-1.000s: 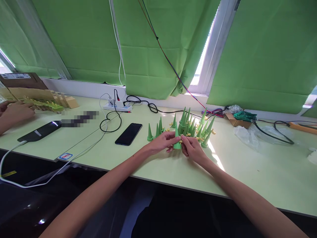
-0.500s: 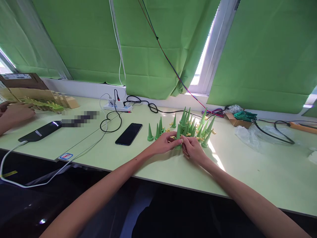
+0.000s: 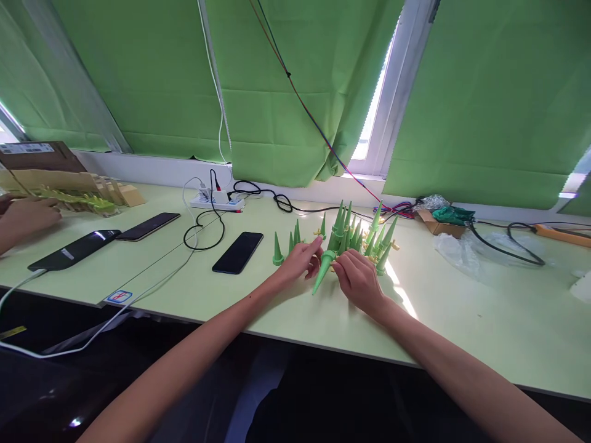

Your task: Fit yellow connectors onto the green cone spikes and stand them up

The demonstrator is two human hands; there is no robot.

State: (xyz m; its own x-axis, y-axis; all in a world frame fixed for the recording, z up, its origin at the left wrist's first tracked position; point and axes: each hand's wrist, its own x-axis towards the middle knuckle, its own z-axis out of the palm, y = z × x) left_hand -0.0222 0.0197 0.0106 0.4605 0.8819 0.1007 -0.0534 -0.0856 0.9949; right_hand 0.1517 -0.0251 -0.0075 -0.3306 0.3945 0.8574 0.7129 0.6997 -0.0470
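Observation:
My right hand (image 3: 360, 280) is closed on a small part at the wide end of a green cone-shaped spike (image 3: 324, 271), whose tip slants down toward the table's front edge. To its left, my left hand (image 3: 298, 263) is apart from that spike, thumb raised and fingers loosely curled with nothing visible in them. Behind both hands stand several upright green spikes (image 3: 340, 226), some with small yellow valve pieces (image 3: 394, 245). Beyond my left hand is a smaller group, including a green spike (image 3: 277, 251) at its left end.
On the pale green table (image 3: 443, 320), a black phone (image 3: 237, 253) lies left of my arm. Further left are another phone (image 3: 148, 226), a black power bank-like slab (image 3: 74, 251), and another person's hand (image 3: 30, 218) by a cardboard box. Cables, a power strip (image 3: 217, 201) and plastic bags (image 3: 462, 253) lie around.
The spike between my hands has gone from upright to tip-down toward me. My left hand has let go of it and moved slightly left; my right hand keeps its hold.

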